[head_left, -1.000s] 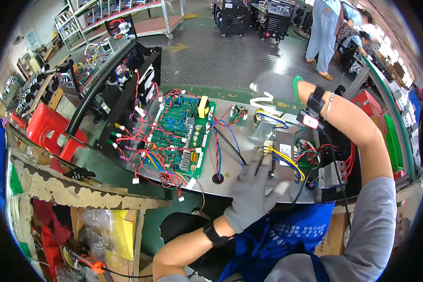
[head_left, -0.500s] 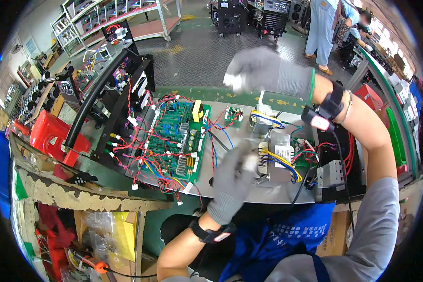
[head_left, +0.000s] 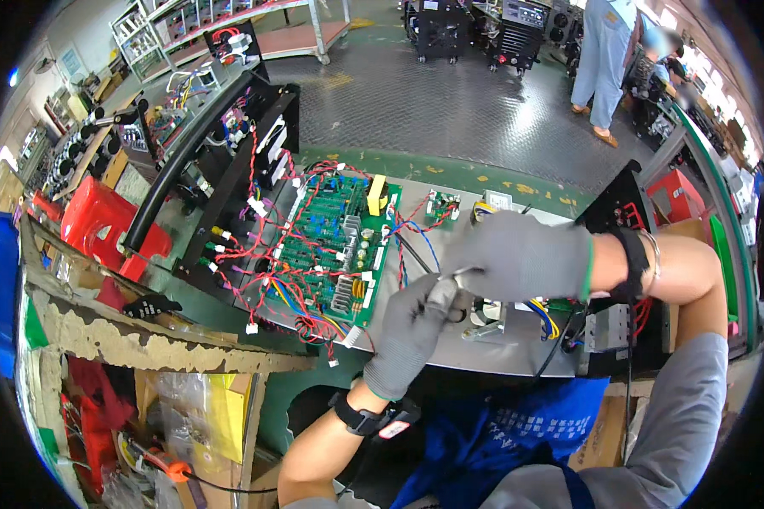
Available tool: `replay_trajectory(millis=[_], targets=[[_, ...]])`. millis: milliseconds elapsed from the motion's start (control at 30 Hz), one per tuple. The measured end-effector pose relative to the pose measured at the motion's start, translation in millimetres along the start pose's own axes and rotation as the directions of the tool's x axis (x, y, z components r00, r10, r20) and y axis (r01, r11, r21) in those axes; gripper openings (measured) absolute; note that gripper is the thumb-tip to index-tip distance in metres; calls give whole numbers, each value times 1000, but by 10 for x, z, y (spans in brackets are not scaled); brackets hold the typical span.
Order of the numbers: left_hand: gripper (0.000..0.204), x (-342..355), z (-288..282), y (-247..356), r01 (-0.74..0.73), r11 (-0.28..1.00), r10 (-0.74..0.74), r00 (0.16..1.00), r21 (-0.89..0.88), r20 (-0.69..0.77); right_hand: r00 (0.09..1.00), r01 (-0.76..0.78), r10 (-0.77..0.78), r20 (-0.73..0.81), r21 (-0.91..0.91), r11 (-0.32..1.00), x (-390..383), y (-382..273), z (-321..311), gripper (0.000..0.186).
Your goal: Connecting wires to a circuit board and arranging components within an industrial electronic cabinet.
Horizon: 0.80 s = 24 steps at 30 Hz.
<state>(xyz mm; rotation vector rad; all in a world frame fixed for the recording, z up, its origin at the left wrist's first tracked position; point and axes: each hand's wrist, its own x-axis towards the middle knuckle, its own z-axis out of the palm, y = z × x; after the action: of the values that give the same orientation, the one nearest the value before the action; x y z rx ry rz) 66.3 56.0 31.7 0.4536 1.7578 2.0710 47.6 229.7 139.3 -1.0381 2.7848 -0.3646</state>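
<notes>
My left hand [head_left: 412, 335], in a grey glove, is closed in a pinch above the front of a grey metal base plate [head_left: 505, 356]. My right hand [head_left: 522, 259], gloved alike, meets it fingertip to fingertip, also closed. Whatever lies between the fingers is too small and covered to name. Left of the hands, a green circuit board [head_left: 323, 220] is fixed on the plate, strung with red, white and blue wires. Beyond them sits a small green board [head_left: 443, 206]. My right hand hides most of the parts beneath it; yellow and blue wires [head_left: 545, 318] show below.
A black panel with a long black handle [head_left: 174, 165] rises at the left of the unit; another black panel [head_left: 615, 208] stands at its right. A red stool [head_left: 106, 225] is far left. At the back are a metal rack [head_left: 323, 38] and a person [head_left: 604, 64].
My right hand has come down and toward me from above the far side of the unit to meet my left hand. My left hand has shifted little. The view has turned slightly.
</notes>
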Motion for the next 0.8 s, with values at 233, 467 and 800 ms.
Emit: replay_trajectory(millis=[233,467,800], targets=[[30,-121,64,-74,-20,1000,20,992,-5,121,988,149,-144,49,-508,849,-239,-149,26,18],[34,-178,249,-111,-244,940,236,970,237,60,982,-63,-76,-173,-678,732,41,562,-456,15],[56,-116,291,-124,-320,809,263,947,494,183,890,-189,383,247,-565,803,620,1115,-284,17]])
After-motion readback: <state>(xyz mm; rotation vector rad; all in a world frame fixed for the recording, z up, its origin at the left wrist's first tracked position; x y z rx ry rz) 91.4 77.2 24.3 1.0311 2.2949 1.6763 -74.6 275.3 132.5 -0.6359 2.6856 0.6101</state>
